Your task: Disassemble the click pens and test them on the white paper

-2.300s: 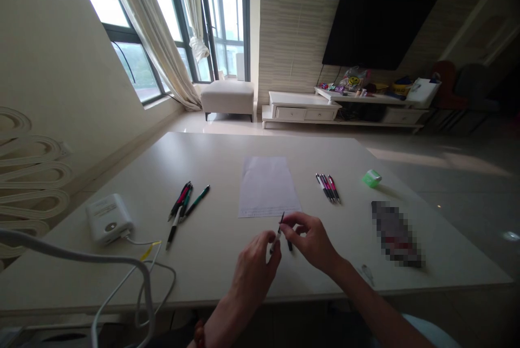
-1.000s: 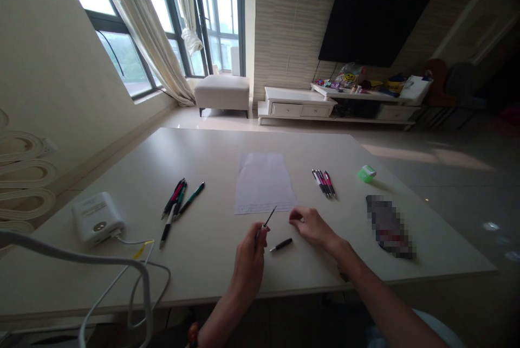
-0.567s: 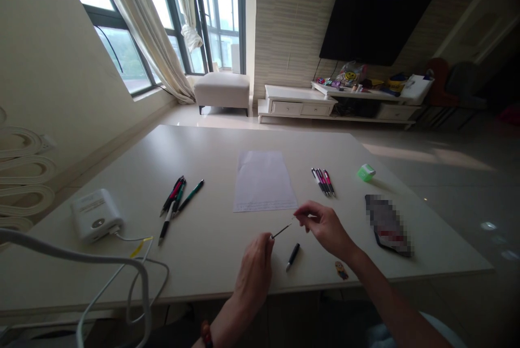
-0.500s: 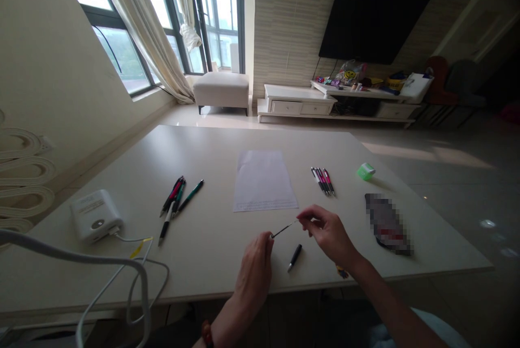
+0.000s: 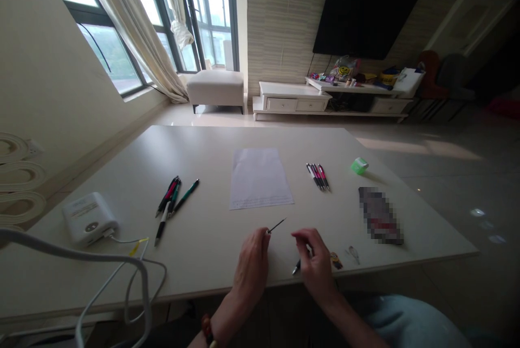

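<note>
My left hand is closed, and a thin dark pen refill sticks out past its fingertips, pointing up and right. Whatever else lies inside that hand is hidden. Just to the right, my right hand is closed with thumb and forefinger pinched, apart from the refill's tip. If it holds anything, that is too small to make out. Partly covered by my right hand, a black pen part with a silvery tip lies on the table. Beyond both hands lies a white sheet of paper with printed lines along its near edge.
Several pens lie left, and several pink and white ones right of the paper. A green-and-white small container, a blurred dark pouch, a cartoon sticker and a white charger with cables are on the table.
My right hand has drawn away from the refill's tip, down and toward me, now over the black pen part. My left hand keeps the refill nearly in place. The view has shifted slightly.
</note>
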`<state>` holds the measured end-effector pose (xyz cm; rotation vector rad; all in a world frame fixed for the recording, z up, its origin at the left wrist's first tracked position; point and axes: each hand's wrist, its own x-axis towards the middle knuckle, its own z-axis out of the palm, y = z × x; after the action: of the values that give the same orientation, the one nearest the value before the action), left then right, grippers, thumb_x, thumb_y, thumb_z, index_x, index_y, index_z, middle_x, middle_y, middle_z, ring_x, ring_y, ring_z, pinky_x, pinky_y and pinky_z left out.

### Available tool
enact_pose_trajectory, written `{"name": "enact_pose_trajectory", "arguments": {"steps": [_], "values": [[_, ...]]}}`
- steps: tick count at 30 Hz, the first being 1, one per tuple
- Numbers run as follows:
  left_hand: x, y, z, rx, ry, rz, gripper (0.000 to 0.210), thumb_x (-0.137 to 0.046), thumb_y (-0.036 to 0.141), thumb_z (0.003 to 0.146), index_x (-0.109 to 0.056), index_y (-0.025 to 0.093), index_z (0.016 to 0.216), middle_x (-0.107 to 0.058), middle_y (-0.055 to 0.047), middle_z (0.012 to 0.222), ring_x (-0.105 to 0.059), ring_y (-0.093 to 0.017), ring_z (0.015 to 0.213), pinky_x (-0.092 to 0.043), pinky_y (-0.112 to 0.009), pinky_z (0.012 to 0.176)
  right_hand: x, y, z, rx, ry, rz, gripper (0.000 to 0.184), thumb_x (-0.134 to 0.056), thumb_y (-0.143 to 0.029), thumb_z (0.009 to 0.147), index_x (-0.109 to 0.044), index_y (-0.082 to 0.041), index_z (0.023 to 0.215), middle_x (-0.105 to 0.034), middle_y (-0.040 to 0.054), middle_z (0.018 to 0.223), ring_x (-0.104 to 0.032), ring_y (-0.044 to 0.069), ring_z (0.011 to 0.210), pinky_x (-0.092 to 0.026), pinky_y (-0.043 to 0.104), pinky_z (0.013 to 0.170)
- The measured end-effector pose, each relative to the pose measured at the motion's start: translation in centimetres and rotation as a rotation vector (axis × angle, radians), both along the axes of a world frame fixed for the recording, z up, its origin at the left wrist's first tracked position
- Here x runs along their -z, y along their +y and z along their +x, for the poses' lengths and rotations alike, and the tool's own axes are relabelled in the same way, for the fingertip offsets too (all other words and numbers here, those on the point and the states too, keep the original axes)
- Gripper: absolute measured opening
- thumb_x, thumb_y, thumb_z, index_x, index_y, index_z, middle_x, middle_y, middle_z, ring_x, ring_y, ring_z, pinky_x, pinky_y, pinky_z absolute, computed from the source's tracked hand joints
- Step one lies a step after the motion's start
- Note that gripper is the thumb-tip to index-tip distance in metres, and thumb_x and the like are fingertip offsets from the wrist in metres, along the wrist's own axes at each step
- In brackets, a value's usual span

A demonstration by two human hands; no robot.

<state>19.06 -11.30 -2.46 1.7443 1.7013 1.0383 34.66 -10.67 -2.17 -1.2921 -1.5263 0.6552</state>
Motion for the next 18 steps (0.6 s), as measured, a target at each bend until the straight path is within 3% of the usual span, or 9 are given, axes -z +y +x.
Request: {"name": "enact_pose_trajectory", "arguments": {"steps": [3, 6, 13, 18], "values": [[0.0, 0.1, 0.0, -0.001, -0.025, -0.017, 0.025, -0.03, 0.033, 0.092, -0.051, 0.02, 0.096, -0.063, -0.007, 0.089, -0.06, -0.02, 0.083, -0.046, -0.035, 0.078, 0.9, 0.6, -0.9, -0.161, -0.142, 0.012, 0.02, -0.038, -0.017, 0.089, -0.058, -0.021, 0.085, -0.057, 0.0061, 0.084, -0.055, 0.02, 0.082, -0.046, 0.032, 0.075], [0.0, 0.0, -0.1, 0.003, -0.042, -0.018, 0.025, -0.03, 0.033, 0.092, -0.051, 0.02, 0.095, -0.063, -0.007, 0.088, -0.06, -0.019, 0.082, -0.046, -0.033, 0.075, 1.2, 1.8, -1.3, -0.226, -0.286, 0.016, 0.024, -0.035, -0.011, 0.087, -0.057, -0.021, 0.088, -0.056, 0.0064, 0.086, -0.055, 0.02, 0.082, -0.046, 0.033, 0.076], [-0.1, 0.0, 0.0, -0.024, -0.066, -0.012, 0.025, -0.031, 0.034, 0.092, -0.051, 0.02, 0.094, -0.064, -0.005, 0.085, -0.06, -0.019, 0.078, -0.045, -0.031, 0.072, 1.4, 6.6, -2.7, -0.124, -0.384, 0.067, 0.027, -0.034, -0.009, 0.086, -0.058, -0.018, 0.092, -0.057, 0.0085, 0.093, -0.057, 0.021, 0.086, -0.046, 0.033, 0.079], [0.0, 0.0, 0.0, -0.027, -0.057, -0.019, 0.026, -0.03, 0.034, 0.092, -0.052, 0.02, 0.095, -0.064, -0.006, 0.086, -0.06, -0.019, 0.079, -0.045, -0.032, 0.074, 1.3, 9.3, -3.3, -0.026, -0.206, 0.082, 0.022, -0.04, -0.019, 0.087, -0.061, -0.016, 0.09, -0.061, 0.009, 0.09, -0.058, 0.02, 0.085, -0.046, 0.034, 0.079]]}}
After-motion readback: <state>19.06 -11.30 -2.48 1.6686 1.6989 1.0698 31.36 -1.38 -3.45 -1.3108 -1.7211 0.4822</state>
